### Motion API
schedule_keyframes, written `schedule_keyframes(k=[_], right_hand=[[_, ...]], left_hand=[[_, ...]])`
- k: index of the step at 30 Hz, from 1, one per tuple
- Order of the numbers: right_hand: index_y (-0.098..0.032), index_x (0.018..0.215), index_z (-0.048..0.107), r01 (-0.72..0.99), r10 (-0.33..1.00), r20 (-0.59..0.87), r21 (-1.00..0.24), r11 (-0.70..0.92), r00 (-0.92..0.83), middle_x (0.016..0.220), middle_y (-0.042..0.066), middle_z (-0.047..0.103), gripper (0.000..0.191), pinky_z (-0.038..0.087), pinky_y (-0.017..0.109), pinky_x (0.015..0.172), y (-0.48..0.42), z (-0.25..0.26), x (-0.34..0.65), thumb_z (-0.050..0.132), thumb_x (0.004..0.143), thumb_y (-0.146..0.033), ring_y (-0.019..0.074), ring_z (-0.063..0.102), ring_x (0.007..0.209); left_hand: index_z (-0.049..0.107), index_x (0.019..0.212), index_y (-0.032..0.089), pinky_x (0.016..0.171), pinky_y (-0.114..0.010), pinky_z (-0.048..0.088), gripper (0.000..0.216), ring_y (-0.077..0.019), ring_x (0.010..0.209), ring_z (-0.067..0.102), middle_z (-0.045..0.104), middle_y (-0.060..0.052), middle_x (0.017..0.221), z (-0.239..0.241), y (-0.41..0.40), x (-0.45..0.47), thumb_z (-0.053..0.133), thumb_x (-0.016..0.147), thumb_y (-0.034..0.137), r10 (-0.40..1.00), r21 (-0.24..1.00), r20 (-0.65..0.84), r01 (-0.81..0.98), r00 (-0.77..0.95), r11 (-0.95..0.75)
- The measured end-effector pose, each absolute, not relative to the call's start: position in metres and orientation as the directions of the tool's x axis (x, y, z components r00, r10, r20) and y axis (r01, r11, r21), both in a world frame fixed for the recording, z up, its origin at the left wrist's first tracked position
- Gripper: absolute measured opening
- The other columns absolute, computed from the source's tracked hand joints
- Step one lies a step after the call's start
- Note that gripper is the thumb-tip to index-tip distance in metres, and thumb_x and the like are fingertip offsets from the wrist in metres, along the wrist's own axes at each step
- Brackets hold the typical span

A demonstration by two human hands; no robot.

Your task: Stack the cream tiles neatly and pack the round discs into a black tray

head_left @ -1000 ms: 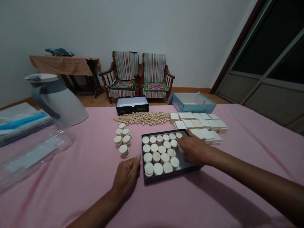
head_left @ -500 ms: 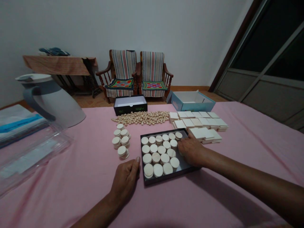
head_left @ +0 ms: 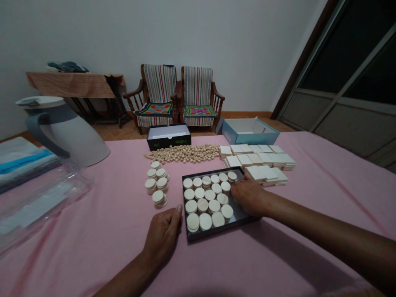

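A shallow black box (head_left: pixel 213 234) sits on the table, with rows of stacked pale wooden discs (head_left: pixel 205 222) standing in it. My right hand (head_left: pixel 249 196) reaches into the box's right part beside the discs, its fingers curled downward; what they hold, if anything, is hidden beneath the hand. Just left of the box, my left hand (head_left: pixel 163 231) rests on its side with fingers curled in and thumb up, close to the box's left wall. Nothing shows in it. More discs in short stacks (head_left: pixel 158 197) stand on the cloth beyond my left hand.
Behind the box lie many small wooden pieces (head_left: pixel 185 153) and piles of square wooden tiles (head_left: pixel 261 160). A black box (head_left: pixel 169 142) and a light-blue box (head_left: pixel 247 137) stand at the far edge. To the left are a jug (head_left: pixel 71 136) and clear plastic packaging (head_left: pixel 40 206).
The view has shifted very slightly. Both hands, the box and the discs otherwise keep their places.
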State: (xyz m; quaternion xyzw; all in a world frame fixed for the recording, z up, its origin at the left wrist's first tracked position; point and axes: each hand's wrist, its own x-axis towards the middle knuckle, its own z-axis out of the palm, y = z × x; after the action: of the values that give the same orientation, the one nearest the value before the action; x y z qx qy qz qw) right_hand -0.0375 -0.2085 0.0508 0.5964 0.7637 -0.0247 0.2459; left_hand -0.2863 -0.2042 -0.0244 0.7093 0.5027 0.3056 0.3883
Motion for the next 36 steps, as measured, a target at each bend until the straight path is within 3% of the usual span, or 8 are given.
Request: schedule_keyframes(k=[4,7,10,13,22,31,36], right_hand=[[-0.011,0.091,0.067,0.934,0.917,-0.348,0.22,0.282,-0.195,0.098,0.018,0.067,0.023,0.027,0.046,0.096,-0.21,0.073,-0.028,0.06,0.071,-0.02,0.0301,0.059,0.096],[-0.013,0.094,0.065,0.965,0.936,-0.297,0.12,0.234,-0.19,0.096,0.016,0.066,0.023,0.038,0.038,0.079,-0.217,0.1,-0.022,0.056,0.078,-0.026,0.0271,0.06,0.089],[-0.014,0.085,0.064,0.966,0.872,-0.417,-0.074,0.247,-0.255,0.079,0.011,0.065,0.031,0.038,0.029,0.061,-0.228,0.114,-0.023,0.037,0.091,-0.028,0.0196,0.06,0.069],[-0.012,0.083,0.064,0.939,0.791,-0.508,-0.161,0.303,-0.342,0.076,0.013,0.065,0.043,0.037,0.028,0.059,-0.239,0.106,-0.028,0.027,0.095,-0.031,0.0194,0.059,0.066],[-0.009,0.087,0.061,0.955,0.839,-0.464,-0.214,0.205,-0.284,0.083,0.018,0.065,0.057,0.043,0.036,0.07,-0.248,0.072,-0.028,0.019,0.095,-0.046,0.0257,0.063,0.077],[-0.008,0.095,0.062,0.972,0.878,-0.416,-0.107,0.21,-0.235,0.089,0.02,0.067,0.046,0.044,0.037,0.07,-0.235,0.062,-0.029,0.026,0.095,-0.037,0.0282,0.064,0.083],[-0.006,0.098,0.062,0.963,0.864,-0.439,-0.007,0.27,-0.245,0.093,0.022,0.067,0.032,0.045,0.035,0.068,-0.223,0.065,-0.033,0.035,0.09,-0.02,0.0292,0.065,0.086]], left_hand=[[0.033,0.052,0.019,0.049,-0.023,0.027,0.049,-0.0107,0.048,0.034,0.037,0.002,0.049,-0.023,-0.204,-0.286,0.033,0.091,0.049,0.95,0.855,0.047,0.479,0.308,-0.197],[0.032,0.053,0.019,0.049,-0.023,0.026,0.049,-0.0106,0.048,0.033,0.035,0.003,0.049,-0.023,-0.203,-0.286,0.033,0.091,0.049,0.949,0.854,0.049,0.48,0.311,-0.201],[0.032,0.054,0.019,0.049,-0.023,0.026,0.048,-0.0106,0.049,0.033,0.035,0.003,0.05,-0.025,-0.203,-0.286,0.033,0.091,0.049,0.948,0.854,0.052,0.478,0.315,-0.206],[0.032,0.054,0.019,0.049,-0.023,0.026,0.047,-0.011,0.049,0.034,0.035,0.003,0.051,-0.027,-0.203,-0.287,0.032,0.091,0.049,0.944,0.845,0.057,0.488,0.326,-0.22],[0.038,0.059,0.018,0.051,-0.024,0.029,0.039,-0.0117,0.051,0.041,0.041,0.001,0.056,-0.025,-0.21,-0.288,0.038,0.089,0.043,0.814,0.715,0.245,0.468,0.527,-0.519],[0.037,0.058,0.019,0.049,-0.025,0.028,0.04,-0.0118,0.05,0.04,0.039,0.001,0.055,-0.026,-0.21,-0.286,0.039,0.088,0.044,0.828,0.727,0.21,0.483,0.521,-0.488],[0.038,0.058,0.018,0.049,-0.025,0.028,0.041,-0.0121,0.05,0.039,0.039,0.001,0.055,-0.024,-0.21,-0.286,0.037,0.088,0.046,0.831,0.734,0.196,0.484,0.521,-0.476]])
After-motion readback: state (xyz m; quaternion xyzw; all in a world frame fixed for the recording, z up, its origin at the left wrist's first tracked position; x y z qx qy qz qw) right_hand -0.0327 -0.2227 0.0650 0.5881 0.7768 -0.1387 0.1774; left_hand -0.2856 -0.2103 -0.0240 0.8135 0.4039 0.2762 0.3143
